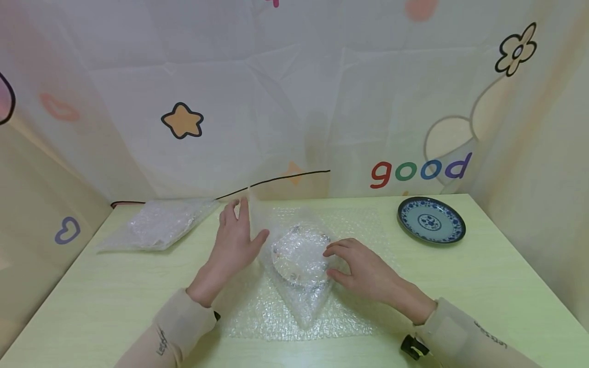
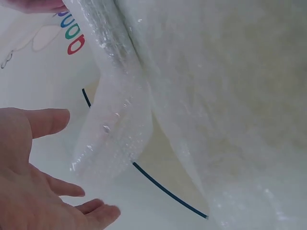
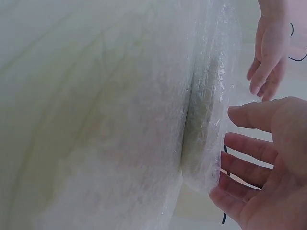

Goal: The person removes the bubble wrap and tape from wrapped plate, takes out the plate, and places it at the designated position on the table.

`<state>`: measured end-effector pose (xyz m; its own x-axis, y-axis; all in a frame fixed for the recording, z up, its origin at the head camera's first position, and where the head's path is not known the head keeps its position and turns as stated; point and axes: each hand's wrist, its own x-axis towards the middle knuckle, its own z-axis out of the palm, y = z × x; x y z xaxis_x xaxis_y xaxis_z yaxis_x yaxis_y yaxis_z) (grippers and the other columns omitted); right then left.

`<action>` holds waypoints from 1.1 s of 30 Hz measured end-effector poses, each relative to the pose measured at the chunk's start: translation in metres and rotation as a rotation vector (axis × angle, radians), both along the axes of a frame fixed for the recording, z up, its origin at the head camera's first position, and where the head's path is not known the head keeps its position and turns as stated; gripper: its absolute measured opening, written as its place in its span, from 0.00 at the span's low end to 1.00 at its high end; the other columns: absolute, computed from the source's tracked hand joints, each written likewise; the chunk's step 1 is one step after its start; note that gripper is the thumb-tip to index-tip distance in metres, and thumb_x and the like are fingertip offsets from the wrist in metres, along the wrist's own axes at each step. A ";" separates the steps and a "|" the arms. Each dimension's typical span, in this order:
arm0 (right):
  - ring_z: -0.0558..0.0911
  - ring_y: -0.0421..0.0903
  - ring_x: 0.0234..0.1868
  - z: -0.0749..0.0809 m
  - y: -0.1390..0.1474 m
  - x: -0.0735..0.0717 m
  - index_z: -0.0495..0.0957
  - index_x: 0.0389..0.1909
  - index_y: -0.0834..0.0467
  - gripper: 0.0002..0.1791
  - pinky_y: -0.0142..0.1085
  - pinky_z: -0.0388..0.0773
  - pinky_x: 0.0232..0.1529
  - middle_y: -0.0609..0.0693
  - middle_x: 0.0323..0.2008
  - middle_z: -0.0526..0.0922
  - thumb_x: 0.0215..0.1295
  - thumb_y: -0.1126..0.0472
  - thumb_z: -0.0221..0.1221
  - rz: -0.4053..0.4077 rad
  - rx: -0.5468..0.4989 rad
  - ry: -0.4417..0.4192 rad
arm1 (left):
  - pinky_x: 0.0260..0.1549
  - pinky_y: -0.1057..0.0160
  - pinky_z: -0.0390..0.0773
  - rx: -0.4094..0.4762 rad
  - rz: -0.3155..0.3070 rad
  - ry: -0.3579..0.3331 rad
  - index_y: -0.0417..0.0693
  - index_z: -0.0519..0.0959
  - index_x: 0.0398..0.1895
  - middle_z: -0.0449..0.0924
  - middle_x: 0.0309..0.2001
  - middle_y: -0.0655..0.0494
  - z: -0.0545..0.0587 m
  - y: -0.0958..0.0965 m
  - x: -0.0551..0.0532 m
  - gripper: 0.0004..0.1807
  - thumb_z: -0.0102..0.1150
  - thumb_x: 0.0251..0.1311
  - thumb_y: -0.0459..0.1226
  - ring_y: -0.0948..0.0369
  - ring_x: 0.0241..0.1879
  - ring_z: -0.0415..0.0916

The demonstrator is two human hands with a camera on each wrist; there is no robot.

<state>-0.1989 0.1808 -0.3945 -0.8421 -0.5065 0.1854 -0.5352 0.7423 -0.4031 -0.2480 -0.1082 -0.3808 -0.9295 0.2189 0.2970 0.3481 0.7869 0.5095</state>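
Observation:
A round, plate-like thing with patterned patches [image 1: 301, 255] shows through folded bubble wrap on a larger bubble wrap sheet [image 1: 257, 317] at the table's middle. One wrap corner stands up at the upper left, beside my left hand [image 1: 235, 236]. That hand's fingers are spread; in the left wrist view the raised corner [image 2: 112, 129] is beyond the fingertips. My right hand [image 1: 368, 268] is at the bundle's right side, fingers loosely bent and thumb apart. In the right wrist view its fingertips [image 3: 230, 139] rest right at the edge of the wrapped bundle [image 3: 208, 105].
A blue-and-white plate [image 1: 431, 220] lies unwrapped at the back right of the table [image 1: 497, 306]. Another bubble-wrapped bundle [image 1: 161, 225] lies at the back left. A printed cloth [image 1: 221, 92] hangs behind the table and along both sides.

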 end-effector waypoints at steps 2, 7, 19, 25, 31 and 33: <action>0.76 0.57 0.63 0.000 0.000 0.000 0.83 0.52 0.60 0.15 0.53 0.73 0.65 0.55 0.57 0.82 0.67 0.62 0.69 0.002 0.001 0.003 | 0.65 0.37 0.66 -0.025 -0.013 0.067 0.26 0.48 0.78 0.45 0.75 0.27 0.000 0.004 0.002 0.48 0.66 0.68 0.41 0.33 0.74 0.47; 0.77 0.57 0.62 0.000 0.000 0.000 0.83 0.51 0.60 0.14 0.53 0.73 0.65 0.55 0.57 0.82 0.66 0.62 0.69 0.000 0.001 0.008 | 0.69 0.40 0.62 -0.092 -0.096 0.208 0.26 0.56 0.76 0.47 0.76 0.29 -0.002 0.014 0.005 0.44 0.68 0.67 0.40 0.36 0.76 0.45; 0.77 0.56 0.62 0.002 -0.001 -0.001 0.84 0.51 0.59 0.14 0.53 0.73 0.64 0.54 0.56 0.83 0.66 0.61 0.69 -0.005 0.007 0.001 | 0.75 0.44 0.51 -0.286 -0.320 0.208 0.29 0.72 0.66 0.68 0.69 0.36 -0.002 0.029 0.007 0.30 0.65 0.70 0.42 0.42 0.72 0.62; 0.77 0.57 0.62 0.002 -0.001 -0.001 0.84 0.50 0.59 0.14 0.53 0.74 0.64 0.54 0.55 0.83 0.66 0.61 0.69 0.002 0.003 0.008 | 0.75 0.45 0.52 -0.453 -0.319 0.149 0.32 0.76 0.64 0.73 0.67 0.40 -0.003 0.031 0.003 0.27 0.60 0.74 0.46 0.46 0.71 0.65; 0.77 0.56 0.61 0.000 -0.001 -0.001 0.84 0.50 0.59 0.14 0.53 0.74 0.64 0.54 0.55 0.83 0.66 0.61 0.69 -0.004 0.001 -0.001 | 0.75 0.44 0.52 -0.549 -0.306 0.142 0.36 0.76 0.65 0.74 0.66 0.42 -0.005 0.031 0.000 0.27 0.56 0.76 0.48 0.47 0.70 0.66; 0.77 0.56 0.61 0.000 -0.001 -0.001 0.83 0.50 0.59 0.13 0.53 0.74 0.64 0.54 0.55 0.83 0.66 0.61 0.69 -0.002 -0.002 -0.003 | 0.74 0.43 0.53 -0.554 -0.298 0.149 0.36 0.76 0.64 0.75 0.65 0.43 -0.005 0.031 0.000 0.26 0.57 0.75 0.48 0.47 0.69 0.67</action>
